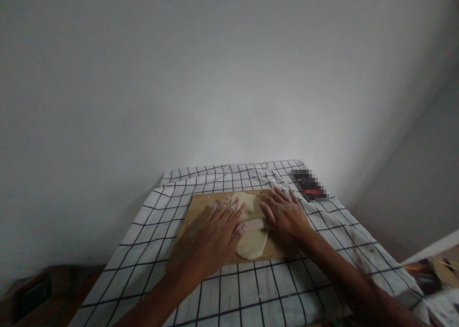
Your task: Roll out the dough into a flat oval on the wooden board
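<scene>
A pale sheet of dough, longer away from me than it is wide, lies flat on a wooden board. Across its middle rests a light-coloured rolling pin, whose ends are hidden beneath my hands. My left hand lies palm down over the pin's left end, fingers stretched forward and dusted with flour. Over the right end, my right hand is laid flat too, its fingers extended and slightly apart. Neither hand wraps its fingers round the pin.
A white cloth with a black grid covers the table, with small specks near its front. Right of the board lies a dark, flat, partly blurred device. A plain wall stands behind. Several unclear items sit low at the right.
</scene>
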The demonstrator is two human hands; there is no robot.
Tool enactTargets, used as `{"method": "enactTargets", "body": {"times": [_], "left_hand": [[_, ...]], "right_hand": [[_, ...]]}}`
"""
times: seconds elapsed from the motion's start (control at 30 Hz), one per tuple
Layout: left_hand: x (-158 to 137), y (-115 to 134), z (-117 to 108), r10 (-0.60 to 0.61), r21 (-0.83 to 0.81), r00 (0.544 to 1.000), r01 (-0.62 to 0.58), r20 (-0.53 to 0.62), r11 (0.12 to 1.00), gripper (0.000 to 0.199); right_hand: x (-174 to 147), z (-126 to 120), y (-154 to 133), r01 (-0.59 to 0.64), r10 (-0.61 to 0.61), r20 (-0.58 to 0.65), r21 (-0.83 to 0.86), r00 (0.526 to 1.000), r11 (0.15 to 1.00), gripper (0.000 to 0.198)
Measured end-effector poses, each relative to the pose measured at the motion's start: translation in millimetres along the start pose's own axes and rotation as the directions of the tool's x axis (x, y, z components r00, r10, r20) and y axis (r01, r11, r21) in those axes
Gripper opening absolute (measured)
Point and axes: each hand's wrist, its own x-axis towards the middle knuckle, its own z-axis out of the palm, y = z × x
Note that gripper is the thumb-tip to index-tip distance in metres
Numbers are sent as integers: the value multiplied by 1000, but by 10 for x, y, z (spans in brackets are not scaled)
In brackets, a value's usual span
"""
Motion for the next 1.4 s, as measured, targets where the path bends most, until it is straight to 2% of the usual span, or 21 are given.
{"method": "enactTargets", "body": {"times": [0.17, 0.27, 0.33, 0.43, 0.53, 0.63, 0.73, 0.83, 0.9, 0.97, 1.03, 1.17, 1.27, 1.4], "left_hand": [[271, -256, 180, -105, 57, 991, 110, -81, 992, 39], [308, -351, 304, -104, 63, 989, 111, -109, 992, 38], [277, -330, 357, -113, 57, 985, 121, -130, 991, 37], [196, -194, 372, -159, 38, 977, 166, -142, 985, 38], [115, -30, 300, -155, 13, 983, 157, -103, 988, 42], [19, 82, 170, -83, -10, 995, 83, -56, 997, 47], [-128, 122, 48, 7, -26, 1000, -8, -26, 1000, 51], [-305, 107, -20, 65, -54, 998, -64, 2, 996, 54], [-385, 82, -33, 81, -65, 997, -81, 0, 995, 56], [-385, 49, -18, 84, -64, 996, -84, -6, 994, 57], [-289, 5, 32, 72, -56, 997, -72, -8, 996, 55], [94, -160, 214, -31, -12, 998, 30, -48, 999, 47], [378, -333, 332, -146, 37, 986, 149, -81, 988, 39], [582, -530, 390, -188, 113, 976, 199, -106, 973, 34]], "right_hand": [[852, 1, 125, 149, -151, 178, 25, 972, 988, 47], [1044, -28, 100, 205, -211, 197, 49, 957, 977, 39], [997, -49, 99, 216, -223, 202, 57, 954, 975, 33], [679, -63, 129, 198, -204, 190, 54, 960, 979, 33], [140, -53, 101, 107, -110, 61, 53, 992, 993, 41], [-458, -44, -59, 78, -75, -34, 86, 997, 993, 43], [-939, -58, -272, 89, -82, -145, 46, 986, 995, 48], [-1197, -77, -411, 169, -163, -233, 6, 959, 986, 63], [-1222, -77, -427, 185, -178, -245, 5, 953, 983, 68], [-1115, -66, -375, 148, -140, -203, 21, 969, 989, 63], [-875, -50, -270, 80, -74, -154, 36, 985, 996, 54], [-87, -20, -5, -3, 7, -80, 52, 997, 999, 44], [565, 29, 142, -28, 30, -24, 50, 999, 998, 54], [1163, 168, 195, -17, 21, -74, 49, 997, 999, 64]]}}
